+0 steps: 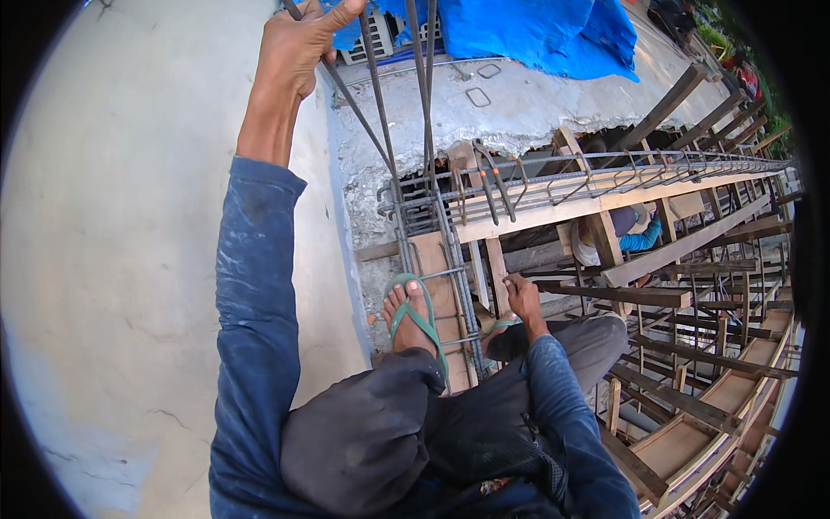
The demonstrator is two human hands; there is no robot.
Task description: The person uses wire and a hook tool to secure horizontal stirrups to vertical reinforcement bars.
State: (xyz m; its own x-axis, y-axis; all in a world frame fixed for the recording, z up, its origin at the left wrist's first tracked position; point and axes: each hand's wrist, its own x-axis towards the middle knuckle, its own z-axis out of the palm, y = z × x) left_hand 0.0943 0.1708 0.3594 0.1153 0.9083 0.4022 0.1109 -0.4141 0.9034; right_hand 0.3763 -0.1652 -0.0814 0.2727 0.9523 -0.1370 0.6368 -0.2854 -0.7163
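My left hand point(298, 43) is raised at the top, wrapped round one of several upright steel reinforcing bars point(353, 99); its thumb points away from the fist. The bars run down into a rebar cage point(458, 285) at my feet. My right hand point(523, 298) is closed near my right knee, fingers pinched together; whatever they hold, if anything, is too small to make out. A pair of pincers point(495, 183) with orange-tipped handles hangs over the horizontal rebar beam point(596, 169). My left foot, in a green flip-flop point(418, 320), stands on the plywood and bars.
A smooth plastered wall point(147, 216) rises close on my left. Broken concrete edges the slab point(510, 104), where a blue tarp point(545, 35) and loose wire stirrups point(478, 97) lie. Timber supports point(674, 298) drop below at right, with another person point(635, 232) among them.
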